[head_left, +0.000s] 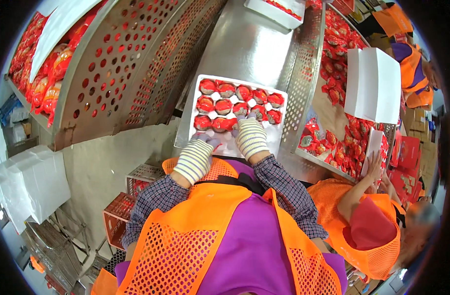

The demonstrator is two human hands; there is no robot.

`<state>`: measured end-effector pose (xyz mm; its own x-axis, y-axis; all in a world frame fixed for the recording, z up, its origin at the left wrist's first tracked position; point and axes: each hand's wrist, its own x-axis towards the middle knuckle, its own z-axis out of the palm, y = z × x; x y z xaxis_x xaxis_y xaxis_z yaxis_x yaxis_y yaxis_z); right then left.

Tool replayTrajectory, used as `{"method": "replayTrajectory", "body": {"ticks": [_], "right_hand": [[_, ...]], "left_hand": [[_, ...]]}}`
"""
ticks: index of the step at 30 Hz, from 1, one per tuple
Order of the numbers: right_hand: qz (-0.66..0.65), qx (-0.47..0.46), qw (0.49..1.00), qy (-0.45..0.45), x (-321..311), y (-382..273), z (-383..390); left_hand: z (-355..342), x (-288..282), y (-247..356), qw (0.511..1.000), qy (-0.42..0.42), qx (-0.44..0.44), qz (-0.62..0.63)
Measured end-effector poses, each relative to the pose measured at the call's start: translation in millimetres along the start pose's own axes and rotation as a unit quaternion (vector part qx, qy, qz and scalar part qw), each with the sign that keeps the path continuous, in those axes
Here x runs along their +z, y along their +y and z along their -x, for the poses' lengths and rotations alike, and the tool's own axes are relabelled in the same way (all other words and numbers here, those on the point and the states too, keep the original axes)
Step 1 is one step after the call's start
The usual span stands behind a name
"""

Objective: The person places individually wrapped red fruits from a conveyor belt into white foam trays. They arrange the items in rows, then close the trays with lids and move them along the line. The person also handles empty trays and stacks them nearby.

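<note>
Looking down from my head — my left hand in its striped glove sits at the near left corner of the white tray, fingers curled down onto the empty pockets there; whether they pinch anything I cannot tell. My right hand is further in, fingertips pressed at the near row of red packets, right beside the last one laid. It looks closed around a packet, but the glove hides the grip, so I won't call it.

The tray lies on the steel table straight ahead of me. Its far two rows are full of round red packets; the near row is filled only on the left, and the nearest pockets show white.

My read: I'm mid-fill, seating a packet in the third row. Next move calls for another packet from the heap in the holed steel trough on my right, then a clean drop into the next bare pocket without nudging its neighbours.

Far ahead, another tray waits. To my right a co-worker's hand rests on a white box lid at the trough — well apart from my own. On the left, a holed steel bin holds more red packets.
</note>
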<state>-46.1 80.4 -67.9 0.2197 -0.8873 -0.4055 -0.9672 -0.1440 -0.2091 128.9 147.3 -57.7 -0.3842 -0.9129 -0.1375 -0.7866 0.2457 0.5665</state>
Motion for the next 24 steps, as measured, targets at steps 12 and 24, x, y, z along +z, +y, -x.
{"method": "replayTrajectory", "body": {"ticks": [12,24], "right_hand": [[0.088,-0.102,0.987,0.082,23,9,-9],[-0.180,-0.049,0.975,0.124,-9,-3,30]], "left_hand": [[-14,-4,-21,0.993,-0.097,-0.074,-0.005],[-17,-24,-32,0.665,0.083,-0.257,0.696]]}}
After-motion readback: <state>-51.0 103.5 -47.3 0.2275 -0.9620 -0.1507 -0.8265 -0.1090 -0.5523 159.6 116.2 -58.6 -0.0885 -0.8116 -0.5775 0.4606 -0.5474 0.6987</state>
